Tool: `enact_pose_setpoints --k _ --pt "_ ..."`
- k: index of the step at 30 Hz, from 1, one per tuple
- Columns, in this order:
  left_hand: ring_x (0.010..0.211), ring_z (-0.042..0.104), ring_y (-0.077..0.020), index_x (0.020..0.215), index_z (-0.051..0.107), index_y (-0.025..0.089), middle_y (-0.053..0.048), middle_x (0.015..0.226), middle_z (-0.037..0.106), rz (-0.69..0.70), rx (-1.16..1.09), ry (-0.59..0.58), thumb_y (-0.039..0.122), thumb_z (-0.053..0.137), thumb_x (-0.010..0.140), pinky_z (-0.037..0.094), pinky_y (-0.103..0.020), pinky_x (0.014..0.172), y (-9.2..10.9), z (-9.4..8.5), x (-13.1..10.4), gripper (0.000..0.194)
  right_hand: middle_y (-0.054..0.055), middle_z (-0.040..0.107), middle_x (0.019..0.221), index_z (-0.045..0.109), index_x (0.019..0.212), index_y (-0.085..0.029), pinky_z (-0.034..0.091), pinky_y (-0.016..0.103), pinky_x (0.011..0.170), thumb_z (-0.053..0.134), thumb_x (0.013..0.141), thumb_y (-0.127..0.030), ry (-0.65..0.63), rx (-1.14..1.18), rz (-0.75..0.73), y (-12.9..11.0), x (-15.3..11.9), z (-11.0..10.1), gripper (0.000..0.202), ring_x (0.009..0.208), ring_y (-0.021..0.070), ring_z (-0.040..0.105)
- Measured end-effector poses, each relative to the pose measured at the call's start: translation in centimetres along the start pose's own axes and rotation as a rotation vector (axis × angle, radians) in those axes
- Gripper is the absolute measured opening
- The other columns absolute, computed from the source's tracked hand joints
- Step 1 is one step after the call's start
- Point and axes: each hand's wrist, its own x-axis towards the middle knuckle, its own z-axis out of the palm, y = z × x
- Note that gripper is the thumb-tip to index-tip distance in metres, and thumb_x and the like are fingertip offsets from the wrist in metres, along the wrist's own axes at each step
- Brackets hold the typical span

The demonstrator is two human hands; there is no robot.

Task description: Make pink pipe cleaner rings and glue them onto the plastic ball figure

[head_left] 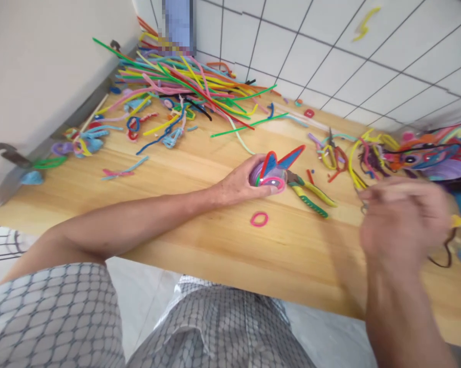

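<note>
My left hand (240, 181) is wrapped round a purple craft figure (258, 175) with two blue ears edged in red and a pink ring on its front. Just right of the figure lie pliers (310, 195) with yellow and green handles. A pink ring (259, 219) rests on the table below my left hand. Over the right part of the table is my right hand (404, 217), blurred, with its fingers drawn together; whatever is between them is too small to make out.
Pipe cleaners (199, 76) are heaped at the back left, with twisted pieces (86, 140) nearer the left edge. Scissors (332, 148) lie at the back right. A colourful figure (430, 153) sits at the right, beside the tiled wall (284, 41).
</note>
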Motion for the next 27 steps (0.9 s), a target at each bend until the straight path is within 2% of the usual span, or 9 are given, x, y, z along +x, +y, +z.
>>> enact_pose_setpoints --k 1,2,5,8,12,18,21,27 --pt "0.128 0.072 -0.0313 0.138 0.059 0.019 -0.013 0.138 0.072 0.0 0.007 0.004 0.054 0.091 0.083 0.056 -0.045 0.114 0.0 0.0 0.0 0.073 0.001 0.067 0.082 0.076 0.076 -0.028 0.054 0.042 0.081 0.089 0.08 -0.028 -0.028 0.002 -0.083 0.4 -0.9 0.5 0.013 0.078 0.0211 0.063" --pt "0.128 0.072 -0.0311 0.139 0.059 0.019 -0.013 0.138 0.072 0.002 0.011 0.007 0.054 0.091 0.083 0.056 -0.045 0.114 -0.1 0.0 0.0 0.074 0.002 0.07 0.085 0.078 0.081 -0.028 0.052 0.042 0.079 0.087 0.081 -0.026 -0.136 -0.025 -0.061 0.9 -1.8 1.2 0.009 0.079 0.0211 0.064" --pt "0.128 0.072 -0.0307 0.139 0.059 0.019 -0.013 0.139 0.072 0.01 -0.004 0.006 0.053 0.092 0.083 0.056 -0.043 0.114 0.0 0.0 0.0 0.074 0.002 0.073 0.089 0.077 0.085 -0.027 0.053 0.039 0.08 0.085 0.085 -0.026 -0.303 -0.076 0.001 2.1 -3.7 3.0 0.008 0.084 0.0205 0.068" --pt "0.127 0.072 -0.0301 0.137 0.06 0.019 -0.012 0.138 0.073 0.003 -0.018 -0.008 0.052 0.091 0.084 0.057 -0.042 0.112 0.3 0.1 0.0 0.07 0.001 0.073 0.09 0.074 0.087 -0.026 0.055 0.036 0.08 0.085 0.082 -0.026 -0.333 -0.135 0.055 3.2 -4.4 3.6 0.012 0.085 0.0191 0.068" --pt "0.124 0.072 -0.0307 0.135 0.061 0.019 -0.012 0.135 0.073 0.009 -0.01 -0.004 0.053 0.092 0.083 0.057 -0.043 0.112 0.4 0.0 0.0 0.07 0.0 0.074 0.09 0.074 0.091 -0.026 0.056 0.035 0.078 0.081 0.083 -0.028 -0.375 -0.141 0.139 4.4 -4.8 3.0 0.011 0.079 0.0178 0.066" --pt "0.127 0.073 -0.032 0.137 0.062 0.021 -0.011 0.136 0.074 0.0 -0.009 0.004 0.057 0.092 0.082 0.058 -0.046 0.114 0.1 0.0 0.0 0.072 0.0 0.074 0.088 0.077 0.099 -0.026 0.056 0.034 0.075 0.079 0.092 -0.034 -0.352 -0.17 0.062 4.4 -5.7 2.8 0.011 0.077 0.018 0.068" --pt "0.127 0.073 -0.0326 0.136 0.062 0.021 -0.012 0.136 0.074 0.005 -0.022 0.002 0.057 0.093 0.082 0.058 -0.047 0.114 0.0 0.1 -0.1 0.073 0.002 0.075 0.094 0.077 0.107 -0.027 0.059 0.036 0.081 0.08 0.095 -0.04 -0.353 -0.156 0.049 4.1 -6.0 3.2 0.018 0.084 0.0192 0.071" --pt "0.129 0.073 -0.0339 0.139 0.061 0.02 -0.014 0.139 0.073 0.002 -0.019 -0.014 0.058 0.093 0.082 0.058 -0.048 0.114 0.2 0.4 -0.4 0.076 0.008 0.076 0.128 0.067 0.128 -0.029 0.062 0.042 0.096 0.085 0.093 -0.053 -0.399 -0.064 0.15 3.9 -6.3 4.4 0.046 0.115 0.0245 0.074"
